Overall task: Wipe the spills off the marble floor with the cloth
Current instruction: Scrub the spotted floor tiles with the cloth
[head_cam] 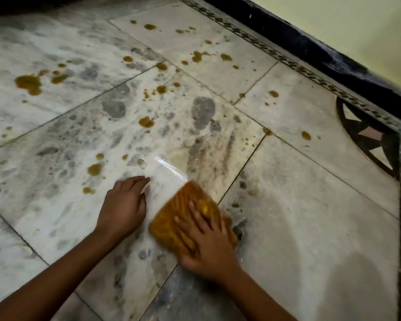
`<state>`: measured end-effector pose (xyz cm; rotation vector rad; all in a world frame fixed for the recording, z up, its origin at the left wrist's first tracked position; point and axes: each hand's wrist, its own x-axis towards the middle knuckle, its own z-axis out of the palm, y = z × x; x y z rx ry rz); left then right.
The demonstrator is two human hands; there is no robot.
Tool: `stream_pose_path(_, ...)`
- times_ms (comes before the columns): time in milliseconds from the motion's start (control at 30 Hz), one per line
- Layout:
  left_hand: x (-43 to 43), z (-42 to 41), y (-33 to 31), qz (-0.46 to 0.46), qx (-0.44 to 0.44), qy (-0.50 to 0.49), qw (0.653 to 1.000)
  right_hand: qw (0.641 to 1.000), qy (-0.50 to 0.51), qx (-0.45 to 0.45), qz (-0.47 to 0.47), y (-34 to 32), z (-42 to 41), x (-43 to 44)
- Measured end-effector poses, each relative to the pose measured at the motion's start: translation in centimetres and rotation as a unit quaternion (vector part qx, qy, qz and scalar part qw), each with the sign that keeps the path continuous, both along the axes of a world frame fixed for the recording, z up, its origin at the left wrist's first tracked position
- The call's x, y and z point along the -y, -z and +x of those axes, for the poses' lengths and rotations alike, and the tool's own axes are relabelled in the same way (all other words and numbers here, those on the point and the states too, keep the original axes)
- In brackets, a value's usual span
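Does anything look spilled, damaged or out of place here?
Yes. Brown spills dot the marble floor, the biggest puddle at far left, many more toward the wall. A smeared wet streak lies just beyond the cloth pressed under the right hand.

No legible text, label, brand, number or sign anywhere: none on the grey-veined white marble floor (310, 216), none on the folded orange-brown cloth (169, 223). Only plain ornament without lettering on the dark inlaid star motif (368, 135) and the black-and-white patterned border strip (287, 62) along the floor's edge.
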<state>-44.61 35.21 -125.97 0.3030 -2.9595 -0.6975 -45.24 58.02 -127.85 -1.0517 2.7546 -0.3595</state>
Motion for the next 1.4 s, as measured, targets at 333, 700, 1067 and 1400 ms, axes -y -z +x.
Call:
stream_pose_path(333,-3.7,-3.6,0.6,-0.041,0.040,0.111,0.992,0.948,0.297,0.068,0.091,-1.3,-8.7,-14.4)
stream_pose_path(700,-6.4,-8.1,1.4,-0.049,0.045,0.107,0.992,0.995,0.096,-0.037,0.016,-0.7,-2.6,-13.2)
stream_pose_path(1067,-6.8,-8.6,1.4,-0.069,0.003,0.120,0.990,0.972,0.229,0.049,0.031,-1.3,-15.7,-5.9)
stream_pose_path(1400,-7.4,-9.5,1.8,-0.083,0.007,0.127,0.988,0.954,0.298,0.014,0.038,-0.2,-13.7,-19.0)
